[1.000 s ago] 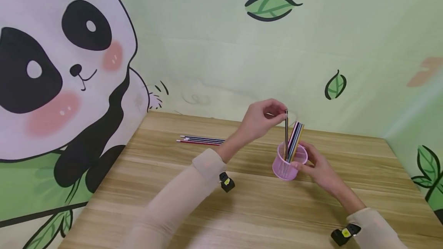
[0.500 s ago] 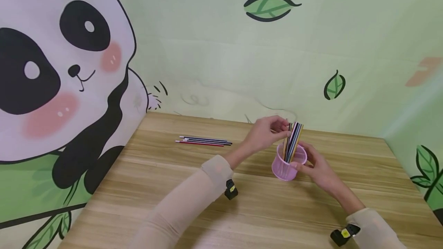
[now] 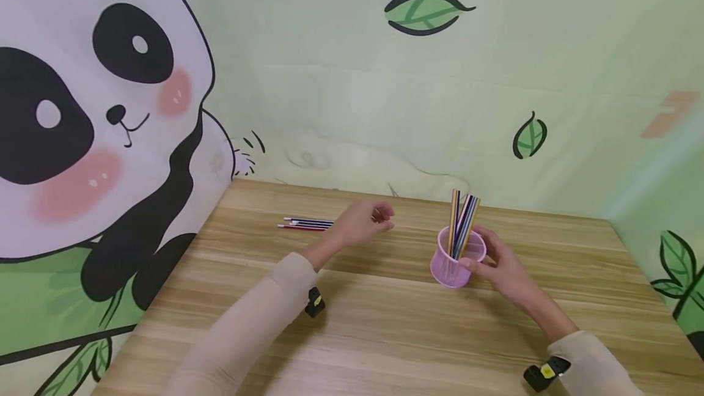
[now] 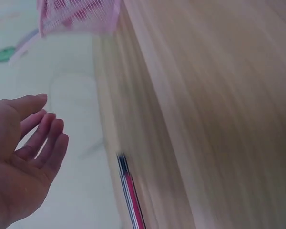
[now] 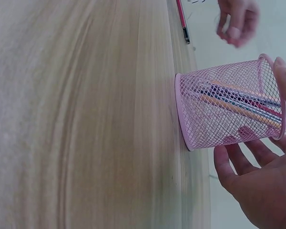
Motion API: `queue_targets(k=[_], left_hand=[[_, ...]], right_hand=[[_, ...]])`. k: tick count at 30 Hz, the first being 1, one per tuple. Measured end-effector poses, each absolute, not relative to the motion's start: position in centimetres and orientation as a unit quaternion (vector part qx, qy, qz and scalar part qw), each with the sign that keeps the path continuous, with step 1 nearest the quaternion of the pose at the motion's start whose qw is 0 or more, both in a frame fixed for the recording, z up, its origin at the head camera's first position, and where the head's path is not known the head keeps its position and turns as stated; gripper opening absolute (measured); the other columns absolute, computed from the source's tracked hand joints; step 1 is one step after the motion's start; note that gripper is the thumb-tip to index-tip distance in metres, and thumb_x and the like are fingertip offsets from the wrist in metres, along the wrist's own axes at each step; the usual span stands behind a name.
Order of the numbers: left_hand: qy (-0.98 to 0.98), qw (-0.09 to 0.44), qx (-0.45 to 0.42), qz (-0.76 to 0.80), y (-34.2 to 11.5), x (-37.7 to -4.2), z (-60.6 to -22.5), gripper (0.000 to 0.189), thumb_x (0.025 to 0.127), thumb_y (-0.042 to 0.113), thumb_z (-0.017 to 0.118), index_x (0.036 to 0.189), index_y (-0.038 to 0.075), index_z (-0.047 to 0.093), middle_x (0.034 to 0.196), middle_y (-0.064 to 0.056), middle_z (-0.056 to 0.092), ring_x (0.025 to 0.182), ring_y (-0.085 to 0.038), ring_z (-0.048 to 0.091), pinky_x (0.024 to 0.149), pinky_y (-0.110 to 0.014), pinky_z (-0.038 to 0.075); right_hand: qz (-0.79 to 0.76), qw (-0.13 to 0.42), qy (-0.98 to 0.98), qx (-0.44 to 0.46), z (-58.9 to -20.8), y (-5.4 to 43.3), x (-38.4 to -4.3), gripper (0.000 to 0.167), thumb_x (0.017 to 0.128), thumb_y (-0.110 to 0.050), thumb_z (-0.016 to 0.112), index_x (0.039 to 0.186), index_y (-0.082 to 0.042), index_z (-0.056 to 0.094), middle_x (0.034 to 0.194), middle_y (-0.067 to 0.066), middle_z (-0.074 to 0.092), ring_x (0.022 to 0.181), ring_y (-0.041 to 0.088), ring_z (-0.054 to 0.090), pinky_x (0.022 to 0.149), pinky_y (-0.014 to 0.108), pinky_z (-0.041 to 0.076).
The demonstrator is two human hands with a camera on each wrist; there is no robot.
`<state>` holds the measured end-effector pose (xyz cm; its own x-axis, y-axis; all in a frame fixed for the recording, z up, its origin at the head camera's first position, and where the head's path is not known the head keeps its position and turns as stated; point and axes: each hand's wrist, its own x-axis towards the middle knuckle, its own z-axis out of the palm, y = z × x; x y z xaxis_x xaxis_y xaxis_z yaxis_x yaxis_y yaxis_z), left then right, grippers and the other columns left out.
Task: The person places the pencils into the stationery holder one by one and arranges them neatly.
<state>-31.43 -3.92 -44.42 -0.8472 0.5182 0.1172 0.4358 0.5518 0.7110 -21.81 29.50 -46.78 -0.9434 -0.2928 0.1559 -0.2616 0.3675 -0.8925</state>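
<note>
A pink mesh pencil cup (image 3: pixel 450 267) stands upright on the table, with several pencils (image 3: pixel 463 225) leaning inside it. My right hand (image 3: pixel 508 267) grips the cup from its right side, thumb near the rim and fingers behind; in the right wrist view the fingers lie around the mesh wall. My left hand (image 3: pixel 363 222) hovers left of the cup, fingers loosely bent with nothing between them. Under and beyond that hand lies a small group of pencils (image 3: pixel 308 223), partly hidden by it. In the left wrist view, dark and red pencils (image 4: pixel 132 200) lie to the right of the hand.
The wooden table (image 3: pixel 385 335) meets a pale green cloth backdrop (image 3: pixel 330 78) at its back edge. A printed panda (image 3: pixel 137 102) covers the left side. A black wrist camera (image 3: pixel 315 302) sits on the left sleeve, another camera (image 3: pixel 546 373) on the right.
My left hand lowered a dark pencil into the cup, let go of it, and moved left toward the loose pencils. The right hand keeps its hold on the cup.
</note>
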Motion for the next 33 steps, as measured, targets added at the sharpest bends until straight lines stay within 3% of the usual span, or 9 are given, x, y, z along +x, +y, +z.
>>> queue_targets(k=[7,12,14,18,23,29,33], left_hand=[[0.93,0.044,0.236,0.28,-8.9,-32.4,-46.0,0.023,0.098,0.015,0.079,0.118,0.005,0.073,0.109,-0.005,0.07,0.103,-0.02,0.066,0.095,-0.039,0.056],[0.941,0.046,0.23,0.243,-10.6,-32.5,-46.7,0.017,0.096,0.014,0.081,0.109,0.007,0.075,0.104,-0.004,0.068,0.099,-0.019,0.065,0.092,-0.037,0.057],[0.94,0.047,0.237,0.241,-10.9,-32.5,-47.0,0.015,0.095,0.014,0.082,0.107,0.007,0.075,0.102,-0.004,0.069,0.096,-0.019,0.066,0.09,-0.036,0.057],[0.939,0.057,0.243,0.238,-11.1,-32.5,-47.3,0.014,0.096,0.015,0.081,0.105,0.008,0.075,0.1,-0.003,0.07,0.095,-0.018,0.066,0.088,-0.035,0.058],[0.942,0.062,0.24,0.227,-11.2,-32.3,-47.8,0.007,0.096,0.012,0.08,0.097,0.011,0.074,0.095,0.0,0.068,0.091,-0.016,0.064,0.086,-0.035,0.057],[0.937,0.092,0.256,0.219,-11.4,-32.0,-47.9,0.005,0.097,0.007,0.078,0.094,0.009,0.073,0.089,0.001,0.069,0.085,-0.013,0.063,0.082,-0.031,0.056],[0.926,0.112,0.293,0.208,-11.1,-31.6,-47.2,0.003,0.1,0.008,0.074,0.097,0.01,0.075,0.09,0.002,0.071,0.085,-0.012,0.064,0.083,-0.031,0.057]], right_hand=[[-0.532,0.015,0.83,-0.168,-47.0,29.9,-22.2,0.073,0.101,-0.011,0.074,0.16,0.001,0.035,0.156,0.03,0.046,0.144,0.052,0.043,0.102,0.019,0.047],[-0.52,0.021,0.837,-0.169,-46.8,29.8,-22.3,0.074,0.101,-0.015,0.075,0.161,-0.001,0.034,0.158,0.029,0.044,0.146,0.053,0.04,0.111,0.044,0.046],[-0.522,0.021,0.836,-0.169,-46.8,29.8,-22.3,0.074,0.101,-0.014,0.075,0.161,0.0,0.034,0.157,0.029,0.045,0.146,0.053,0.04,0.112,0.049,0.045],[-0.528,0.022,0.833,-0.166,-46.9,29.8,-22.3,0.073,0.101,-0.012,0.075,0.16,0.001,0.035,0.156,0.029,0.046,0.145,0.052,0.042,0.111,0.044,0.046],[-0.526,0.018,0.833,-0.17,-46.9,29.5,-22.1,0.072,0.101,-0.011,0.074,0.159,0.002,0.035,0.156,0.031,0.046,0.144,0.054,0.042,0.111,0.048,0.046],[-0.527,0.022,0.833,-0.164,-46.8,29.5,-22.0,0.073,0.101,-0.013,0.075,0.16,0.001,0.035,0.155,0.029,0.047,0.144,0.051,0.044,0.103,0.02,0.046],[-0.533,0.018,0.829,-0.168,-46.8,29.5,-22.0,0.071,0.1,-0.01,0.074,0.159,0.002,0.035,0.154,0.031,0.047,0.142,0.052,0.045,0.1,0.015,0.045]])
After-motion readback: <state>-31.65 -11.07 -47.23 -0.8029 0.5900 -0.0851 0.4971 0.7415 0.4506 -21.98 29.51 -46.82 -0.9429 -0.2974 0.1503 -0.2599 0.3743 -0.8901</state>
